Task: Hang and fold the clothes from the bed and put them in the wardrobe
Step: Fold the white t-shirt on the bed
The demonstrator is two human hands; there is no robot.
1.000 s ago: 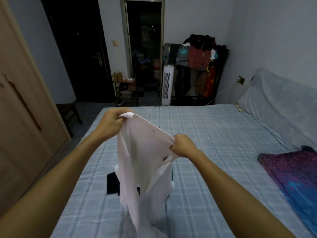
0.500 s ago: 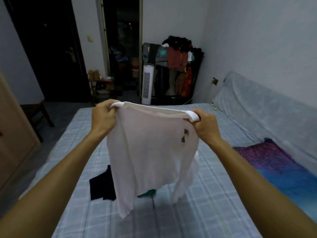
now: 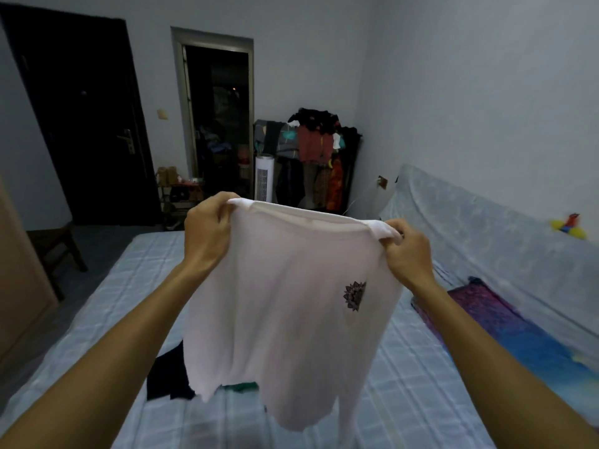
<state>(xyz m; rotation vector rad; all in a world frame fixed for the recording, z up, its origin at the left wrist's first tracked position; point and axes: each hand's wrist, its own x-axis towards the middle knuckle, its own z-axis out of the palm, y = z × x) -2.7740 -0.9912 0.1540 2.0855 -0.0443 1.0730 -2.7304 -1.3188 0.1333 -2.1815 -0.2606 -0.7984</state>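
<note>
Below your arms, black garment [image 3: 167, 377] lies on bed [image 3: 405, 384]; your left hand [image 3: 207, 236] and right hand [image 3: 409, 251] grip white shirt [image 3: 285, 303] stretched between them.

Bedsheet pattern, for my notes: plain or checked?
Checked: the bedsheet is pale blue plaid, head view.

You have no readable text, label, brand or number anywhere in view. The white shirt [image 3: 285, 303] you hold up carries only a small dark flower-like emblem [image 3: 355, 295], with no lettering you could make out.
</note>
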